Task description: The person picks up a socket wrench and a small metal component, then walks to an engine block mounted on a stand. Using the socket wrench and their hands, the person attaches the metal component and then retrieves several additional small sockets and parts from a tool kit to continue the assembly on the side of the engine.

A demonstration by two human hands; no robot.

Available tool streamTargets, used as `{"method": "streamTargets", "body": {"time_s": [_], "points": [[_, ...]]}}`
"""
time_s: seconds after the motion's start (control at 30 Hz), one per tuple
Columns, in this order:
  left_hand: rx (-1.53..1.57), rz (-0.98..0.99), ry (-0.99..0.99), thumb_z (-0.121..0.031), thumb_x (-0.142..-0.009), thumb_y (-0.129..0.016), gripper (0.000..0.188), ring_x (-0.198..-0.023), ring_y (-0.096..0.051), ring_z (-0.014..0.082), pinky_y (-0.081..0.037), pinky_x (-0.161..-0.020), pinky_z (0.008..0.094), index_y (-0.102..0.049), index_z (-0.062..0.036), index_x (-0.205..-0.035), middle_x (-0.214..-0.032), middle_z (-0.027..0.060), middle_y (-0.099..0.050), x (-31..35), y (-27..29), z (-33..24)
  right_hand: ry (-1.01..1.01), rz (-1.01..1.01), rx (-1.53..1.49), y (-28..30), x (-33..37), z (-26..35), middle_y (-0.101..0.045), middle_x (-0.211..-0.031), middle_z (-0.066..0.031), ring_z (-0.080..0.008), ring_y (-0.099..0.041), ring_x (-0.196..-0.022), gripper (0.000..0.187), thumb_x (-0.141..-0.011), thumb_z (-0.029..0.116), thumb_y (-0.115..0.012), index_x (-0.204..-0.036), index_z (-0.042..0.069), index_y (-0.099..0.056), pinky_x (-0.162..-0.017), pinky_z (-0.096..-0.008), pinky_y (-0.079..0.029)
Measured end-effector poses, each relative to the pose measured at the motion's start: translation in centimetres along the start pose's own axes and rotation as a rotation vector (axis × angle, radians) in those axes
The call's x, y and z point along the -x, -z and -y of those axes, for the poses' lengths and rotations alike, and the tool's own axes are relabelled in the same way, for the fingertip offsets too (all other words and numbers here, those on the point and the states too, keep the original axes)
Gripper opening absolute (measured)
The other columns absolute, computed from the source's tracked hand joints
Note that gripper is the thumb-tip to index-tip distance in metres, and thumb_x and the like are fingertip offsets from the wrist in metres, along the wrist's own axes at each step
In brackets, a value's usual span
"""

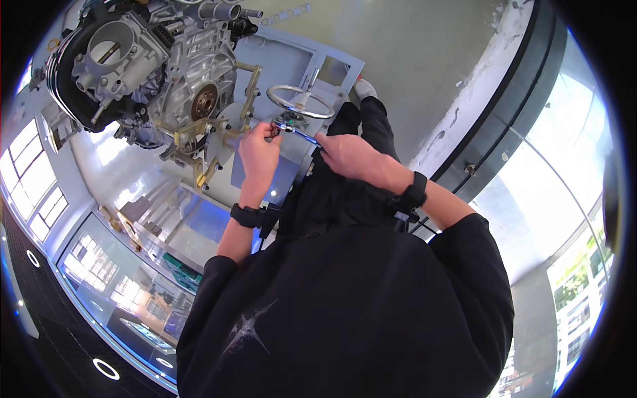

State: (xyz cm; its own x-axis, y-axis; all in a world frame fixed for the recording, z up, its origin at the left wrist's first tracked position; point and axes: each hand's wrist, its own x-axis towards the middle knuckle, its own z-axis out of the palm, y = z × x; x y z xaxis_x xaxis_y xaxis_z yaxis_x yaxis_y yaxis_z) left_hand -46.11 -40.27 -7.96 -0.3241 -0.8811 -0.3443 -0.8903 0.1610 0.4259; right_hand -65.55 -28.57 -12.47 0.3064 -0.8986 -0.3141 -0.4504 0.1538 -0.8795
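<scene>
My right hand (355, 158) is closed around the handle of a ratchet wrench (304, 136), which has a shiny metal head and a blue-looking grip. My left hand (259, 154) pinches with thumb and fingers at the ratchet's head end; what exactly sits between the fingertips is too small to make out. Just beyond both hands is a chrome handwheel (313, 115) on the engine stand. To the left, a large metal engine (206, 69) is mounted on brass-coloured brackets (199, 132), with a round throttle body (111, 54) on its near left side.
A blue-grey stand frame (325, 50) runs behind the handwheel, close to my legs (377, 123). Right of me, a glass wall has a dark lower frame (481, 142). Left and below the engine stands a glass-sided display case (176, 222).
</scene>
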Motion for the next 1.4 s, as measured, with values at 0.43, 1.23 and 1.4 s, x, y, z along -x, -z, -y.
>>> {"method": "streamTargets", "body": {"time_s": [0.43, 1.23, 1.4], "points": [[0.506, 0.822, 0.347, -0.003, -0.093, -0.060, 0.034, -0.098, -0.064, 0.0142, -0.048, -0.083, 0.0259, -0.055, 0.0054, -0.126, -0.109, 0.0106, -0.068, -6.2, 2.8, 1.5, 0.121, -0.056, -0.056, -6.2, -5.6, -7.1, -0.064, -0.090, -0.0213, -0.0432, -0.064, -0.089, 0.028, -0.092, 0.012, -0.061, -0.110, 0.003, -0.042, -0.076, -0.0494, -0.052], [0.555, 0.718, 0.223, 0.005, -0.090, -0.060, 0.037, -0.096, -0.067, 0.0148, -0.051, -0.087, 0.0301, -0.054, 0.0023, -0.127, -0.104, 0.0094, -0.070, -5.0, 3.1, 1.8, 0.110, -0.046, -0.275, -4.2, -2.4, -6.0, -0.063, -0.089, -0.0238, -0.0439, -0.063, -0.087, 0.029, -0.098, 0.020, -0.057, -0.121, 0.006, -0.045, -0.077, -0.0511, -0.050], [0.473, 0.649, 0.310, 0.006, -0.084, -0.066, 0.037, -0.092, -0.068, 0.0146, -0.051, -0.083, 0.0284, -0.059, 0.0025, -0.121, -0.097, 0.0086, -0.072, -4.8, 3.0, 0.8, 0.268, -0.196, -0.261, -6.5, -5.9, -7.5, -0.064, -0.090, -0.0235, -0.0453, -0.063, -0.087, 0.023, -0.098, 0.016, -0.055, -0.115, 0.006, -0.045, -0.077, -0.0524, -0.049]]}}
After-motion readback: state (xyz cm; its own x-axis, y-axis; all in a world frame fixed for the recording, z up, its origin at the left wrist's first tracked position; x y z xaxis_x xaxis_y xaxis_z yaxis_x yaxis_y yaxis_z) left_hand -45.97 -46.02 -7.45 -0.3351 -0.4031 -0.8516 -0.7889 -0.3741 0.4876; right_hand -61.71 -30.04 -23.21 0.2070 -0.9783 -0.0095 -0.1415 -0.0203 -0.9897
